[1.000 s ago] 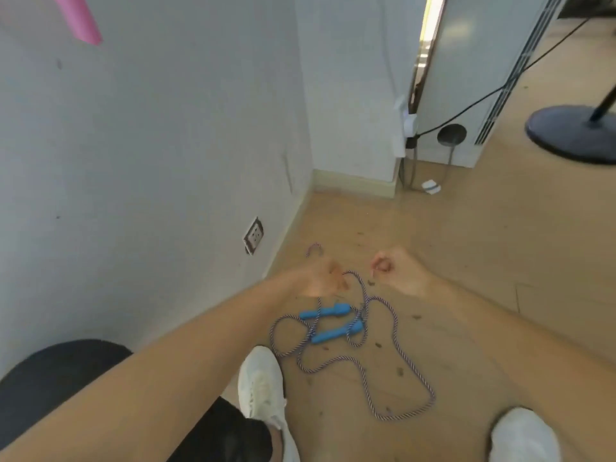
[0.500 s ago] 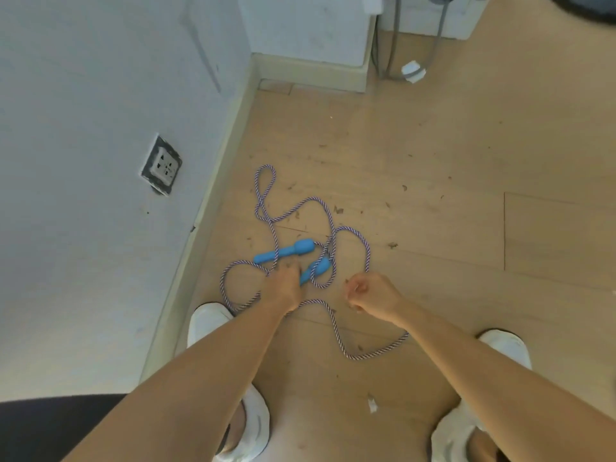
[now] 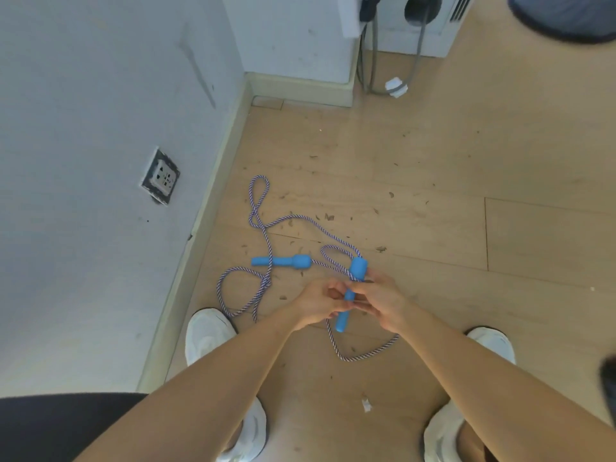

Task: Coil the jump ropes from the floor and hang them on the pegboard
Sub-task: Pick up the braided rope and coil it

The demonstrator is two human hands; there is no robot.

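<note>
A jump rope (image 3: 260,225) with a purple-and-white twisted cord lies in loose tangled loops on the wooden floor. One blue handle (image 3: 283,261) rests flat on the floor. The other blue handle (image 3: 357,267) is lifted, and both hands hold it. My left hand (image 3: 318,303) grips its narrow middle from the left. My right hand (image 3: 383,300) pinches it from the right, just below the thick end. A cord loop trails under the hands to the floor. No pegboard is in view.
A white wall with a socket (image 3: 160,176) and a skirting board runs along the left. Cables and a white plug (image 3: 396,86) lie by a white appliance at the top. My white shoes (image 3: 208,335) stand on either side. Small debris dots the floor.
My left hand has picked one blue handle off the floor and lifted it. My right hand, curled and holding nothing before, has come in and taken hold of the same handle.
</note>
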